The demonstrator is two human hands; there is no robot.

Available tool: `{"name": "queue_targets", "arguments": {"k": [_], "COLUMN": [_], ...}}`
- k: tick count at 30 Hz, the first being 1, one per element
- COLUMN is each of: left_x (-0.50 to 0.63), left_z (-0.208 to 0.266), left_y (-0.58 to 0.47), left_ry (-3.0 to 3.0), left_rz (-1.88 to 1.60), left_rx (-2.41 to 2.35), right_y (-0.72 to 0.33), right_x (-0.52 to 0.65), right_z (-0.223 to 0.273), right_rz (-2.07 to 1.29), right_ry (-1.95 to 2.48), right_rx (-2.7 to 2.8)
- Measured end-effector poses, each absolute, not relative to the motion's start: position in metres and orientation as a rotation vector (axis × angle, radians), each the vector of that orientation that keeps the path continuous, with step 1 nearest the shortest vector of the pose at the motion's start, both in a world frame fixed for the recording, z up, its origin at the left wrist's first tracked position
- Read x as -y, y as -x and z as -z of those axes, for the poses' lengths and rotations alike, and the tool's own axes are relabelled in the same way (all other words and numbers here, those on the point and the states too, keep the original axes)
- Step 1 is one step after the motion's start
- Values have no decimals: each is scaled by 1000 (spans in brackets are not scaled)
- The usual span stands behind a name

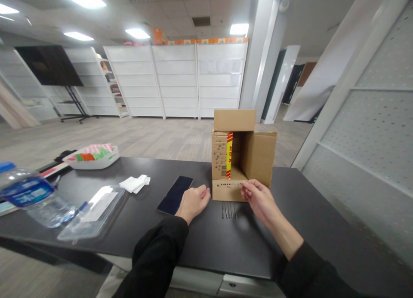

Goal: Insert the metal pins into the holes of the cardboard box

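An open cardboard box (260, 158) stands on the dark table, its lower flap (227, 195) hanging down towards me. Along that flap runs a row of small dark holes and light, shiny dots. My right hand (258, 199) is at the flap's right end with thumb and fingers pinched together; anything between them is too small to make out. Several thin metal nails or screws (229, 210) lie side by side just below the flap. My left hand (192, 202) rests curled between the box and a dark phone (174, 195), its palm side hidden.
Further left are folded white tissues (134, 184), a clear plastic case (93, 213) and a water bottle (35, 195) with a blue cap. A white basket (93, 161) holding colourful cloth stands at the back left. A perforated panel (368, 130) rises beyond the table's right edge.
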State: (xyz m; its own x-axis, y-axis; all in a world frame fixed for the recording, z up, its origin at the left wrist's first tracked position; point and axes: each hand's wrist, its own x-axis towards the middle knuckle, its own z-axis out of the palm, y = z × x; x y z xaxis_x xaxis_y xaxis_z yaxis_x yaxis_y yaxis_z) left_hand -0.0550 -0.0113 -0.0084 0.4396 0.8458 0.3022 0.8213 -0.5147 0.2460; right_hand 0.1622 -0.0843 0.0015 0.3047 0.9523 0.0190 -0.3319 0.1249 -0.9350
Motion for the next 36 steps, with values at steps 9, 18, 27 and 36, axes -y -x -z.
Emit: {"name": "queue_targets", "arguments": {"k": [9,18,27,36], "left_x": [12,11,13,13], "left_z": [7,10,8,9], "left_y": [54,55,55,54], "left_ry": [-2580,-2610,-2581,-2580], "left_rz": [-552,-627,-662,-688], "left_rx": [-1565,-1515,-1512,-1469], "right_y": [-157,-159,-157,-157], "right_x": [54,54,54,49], "right_z": [16,29,31,36], "right_rz": [-125,158,189,217], "right_ry": [1412,1511,1546,1572], "right_rx": [1559,1710,1730,1713]}}
